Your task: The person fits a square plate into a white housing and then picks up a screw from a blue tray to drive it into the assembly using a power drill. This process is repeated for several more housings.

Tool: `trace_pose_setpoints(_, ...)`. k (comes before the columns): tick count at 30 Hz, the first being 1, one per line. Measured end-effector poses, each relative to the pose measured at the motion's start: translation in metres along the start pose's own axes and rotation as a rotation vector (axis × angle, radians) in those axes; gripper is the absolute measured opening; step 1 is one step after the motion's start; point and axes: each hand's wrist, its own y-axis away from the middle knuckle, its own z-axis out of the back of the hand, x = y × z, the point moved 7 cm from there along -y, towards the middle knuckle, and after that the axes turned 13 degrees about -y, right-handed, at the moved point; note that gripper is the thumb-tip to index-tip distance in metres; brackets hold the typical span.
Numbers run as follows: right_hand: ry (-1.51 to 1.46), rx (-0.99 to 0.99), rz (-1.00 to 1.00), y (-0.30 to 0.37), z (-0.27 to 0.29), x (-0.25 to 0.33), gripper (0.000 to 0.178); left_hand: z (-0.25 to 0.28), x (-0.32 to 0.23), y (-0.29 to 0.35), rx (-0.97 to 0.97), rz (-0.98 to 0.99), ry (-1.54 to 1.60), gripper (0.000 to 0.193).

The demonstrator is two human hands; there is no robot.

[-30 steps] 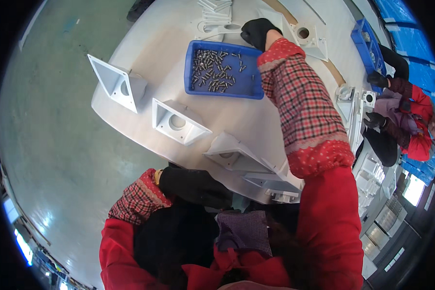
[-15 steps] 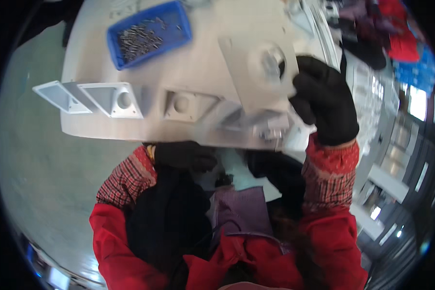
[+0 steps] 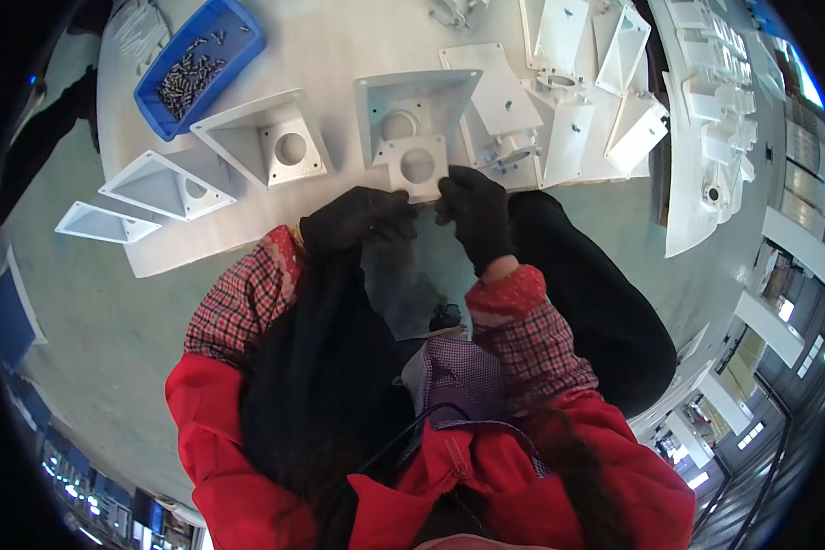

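A white metal bracket (image 3: 368, 115) stands at the table's near edge, its square flange with a round hole toward me. My right hand (image 3: 477, 215), black-gloved, is closed with its fingertips at the flange's right near corner. Beside the flange's left near corner is my left hand (image 3: 362, 220), also black-gloved, its fingers pinched together. Whatever those left fingers hold, if anything, is too small to make out. To the left stand a larger white bracket (image 3: 293, 147), a middle-sized white bracket (image 3: 176, 186) and a smaller white bracket (image 3: 105, 223).
A blue tray (image 3: 147, 108) of loose metal screws lies at the far left, beside a bundle of white strips (image 3: 140, 35). Several white brackets (image 3: 568, 142) with bolts crowd the table's right part. Farther right, a white board (image 3: 683, 197) carries more white parts.
The right hand has come down from the far right to the near edge, beside the left hand. The bracket it raised now stands among others at right or centre; I cannot tell which.
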Motion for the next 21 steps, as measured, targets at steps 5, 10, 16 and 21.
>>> trace_pose_setpoints(5,0.065,0.05,0.228,-0.025,-0.024,-0.004,0.02,0.014,0.016,-0.015,-0.183,0.106,0.362,0.042)
trace_pose_setpoints(10,-0.047,-0.111,0.26,-0.04,-0.013,-0.023,0.018,0.021,0.014,-0.027,-0.166,0.047,0.466,0.049)
trace_pose_setpoints(16,0.328,-0.145,0.5,-0.014,-0.02,-0.019,0.015,0.024,0.016,-0.031,-0.22,0.049,0.411,0.052)
trace_pose_setpoints(21,0.358,-0.144,0.757,-0.002,-0.029,-0.008,0.017,0.026,0.01,-0.029,-0.303,0.096,0.267,0.056)
